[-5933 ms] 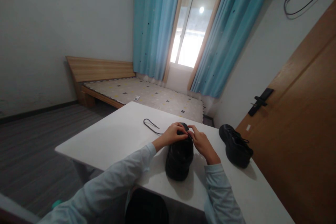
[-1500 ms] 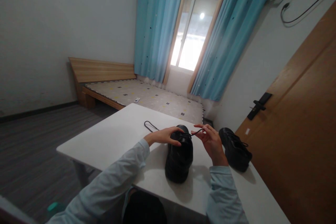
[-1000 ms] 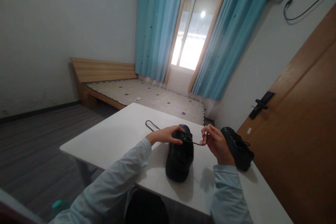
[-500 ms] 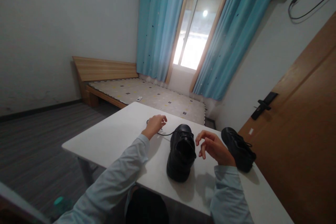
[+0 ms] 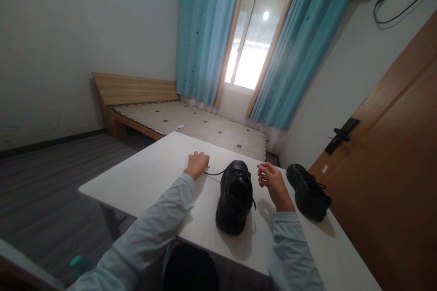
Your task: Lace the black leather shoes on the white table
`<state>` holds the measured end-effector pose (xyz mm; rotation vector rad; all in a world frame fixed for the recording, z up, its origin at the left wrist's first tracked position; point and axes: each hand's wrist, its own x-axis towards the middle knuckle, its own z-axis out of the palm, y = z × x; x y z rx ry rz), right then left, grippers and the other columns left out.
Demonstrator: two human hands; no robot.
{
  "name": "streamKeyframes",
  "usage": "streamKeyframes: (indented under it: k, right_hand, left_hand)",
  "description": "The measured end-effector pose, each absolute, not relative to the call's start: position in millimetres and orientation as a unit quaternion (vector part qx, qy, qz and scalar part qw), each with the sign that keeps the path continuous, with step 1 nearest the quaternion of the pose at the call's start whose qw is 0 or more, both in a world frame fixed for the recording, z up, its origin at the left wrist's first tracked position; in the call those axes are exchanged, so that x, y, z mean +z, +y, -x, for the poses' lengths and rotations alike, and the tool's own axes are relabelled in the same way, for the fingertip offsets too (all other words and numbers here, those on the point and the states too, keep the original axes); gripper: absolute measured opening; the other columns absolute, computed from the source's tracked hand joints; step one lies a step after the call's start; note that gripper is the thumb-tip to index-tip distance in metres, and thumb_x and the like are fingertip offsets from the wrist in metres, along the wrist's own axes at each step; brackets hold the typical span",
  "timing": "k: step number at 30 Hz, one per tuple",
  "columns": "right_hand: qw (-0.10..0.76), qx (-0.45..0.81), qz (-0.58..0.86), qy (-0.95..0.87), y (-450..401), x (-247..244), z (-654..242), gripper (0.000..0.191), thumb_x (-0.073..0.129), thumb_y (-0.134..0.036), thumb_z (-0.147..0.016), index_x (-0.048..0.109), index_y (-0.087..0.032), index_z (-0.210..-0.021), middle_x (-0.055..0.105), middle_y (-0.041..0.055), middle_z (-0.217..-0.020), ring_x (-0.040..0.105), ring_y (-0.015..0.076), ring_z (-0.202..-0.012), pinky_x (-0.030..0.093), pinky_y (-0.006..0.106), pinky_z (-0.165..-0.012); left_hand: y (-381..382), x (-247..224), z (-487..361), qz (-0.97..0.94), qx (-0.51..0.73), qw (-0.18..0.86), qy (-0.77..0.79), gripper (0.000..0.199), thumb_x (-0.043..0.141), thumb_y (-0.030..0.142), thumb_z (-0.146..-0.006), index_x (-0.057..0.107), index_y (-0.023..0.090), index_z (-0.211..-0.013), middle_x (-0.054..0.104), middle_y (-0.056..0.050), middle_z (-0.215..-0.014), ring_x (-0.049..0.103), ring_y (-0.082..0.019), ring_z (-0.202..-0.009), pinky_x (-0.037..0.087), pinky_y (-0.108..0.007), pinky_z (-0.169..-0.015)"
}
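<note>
A black lace-up shoe (image 5: 228, 211) stands on the white table (image 5: 143, 182) in front of me, its toe pointing away. One shoelace (image 5: 215, 174) stretches from it leftward to my left hand (image 5: 198, 165), whose fingers are curled closed around it; a short bit of lace pokes out beside the knuckles. To the right of this shoe, my right hand (image 5: 271, 182) is raised above the tabletop, fingers loosely bent and apart, with nothing visible in them. Another lace end hangs down the shoe's right side. A matching black shoe (image 5: 309, 195) lies farther right, beyond my right hand.
Behind the table is a bed (image 5: 205, 125) with a patterned mattress and a small white object (image 5: 180, 127) on it. A brown door (image 5: 385, 159) with a black handle stands at the right. A green-capped object (image 5: 76, 261) is on the floor at lower left.
My left hand has closed its fingers on the lace. My right hand has drawn slightly away from the shoe and turned upward, and the lace end on that side now hangs visibly.
</note>
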<state>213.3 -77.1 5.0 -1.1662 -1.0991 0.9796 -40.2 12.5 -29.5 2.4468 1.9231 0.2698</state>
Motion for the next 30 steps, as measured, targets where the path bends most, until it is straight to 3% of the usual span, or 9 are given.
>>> streamKeyframes:
  k: [6,10,15,23,30]
  right_hand:
    - [0.515,0.401,0.527,-0.545,-74,-2,-205,0.026,0.068,-0.038,-0.064,0.057,-0.016,-0.074,0.055,-0.0042,-0.058,0.047,0.0068,-0.040,0.034,0.018,-0.033]
    - [0.496,0.397,0.525,-0.567,-72,-5,-204,0.025,0.065,-0.038,-0.066,0.058,-0.016,-0.073,0.056,-0.0031,-0.057,0.049,0.0084,-0.041,0.036,0.019,-0.034]
    - [0.528,0.376,0.530,-0.547,-71,-6,-206,0.023,0.065,-0.036,-0.065,0.057,-0.016,-0.074,0.053,-0.0052,-0.053,0.046,0.0077,-0.038,0.035,0.019,-0.032]
    - [0.556,0.338,0.531,-0.543,-72,-3,-206,0.023,0.064,-0.037,-0.067,0.057,-0.017,-0.074,0.052,-0.0047,-0.056,0.046,0.0072,-0.039,0.035,0.019,-0.033]
    - [0.572,0.266,0.525,-0.571,-71,-2,-208,0.030,0.063,-0.042,-0.072,0.066,-0.015,-0.083,0.056,0.0001,-0.066,0.047,0.0082,-0.045,0.034,0.020,-0.036]
  left_hand:
    - [12,-27,36,-0.786,0.120,-0.007,0.607,0.026,0.032,0.012,-0.090,0.056,0.015,-0.101,0.062,-0.014,-0.103,0.054,-0.027,-0.100,0.038,-0.046,-0.083]
    - [12,-19,31,-0.783,0.181,0.010,0.595,0.022,0.034,0.017,-0.092,0.052,0.017,-0.104,0.063,-0.009,-0.099,0.059,-0.021,-0.092,0.039,-0.037,-0.081]
    - [12,-13,26,-0.803,0.245,0.017,0.543,0.019,0.041,0.021,-0.091,0.058,0.021,-0.098,0.061,-0.006,-0.100,0.059,-0.017,-0.092,0.040,-0.027,-0.078]
    - [10,-5,12,-0.834,0.336,0.084,0.430,0.015,0.048,0.021,-0.088,0.063,0.020,-0.087,0.063,-0.003,-0.093,0.060,-0.014,-0.083,0.043,-0.023,-0.078]
    - [-1,26,-13,-0.863,0.376,0.145,0.304,0.009,0.058,0.016,-0.081,0.059,0.018,-0.090,0.067,0.000,-0.086,0.061,-0.012,-0.078,0.044,-0.021,-0.073]
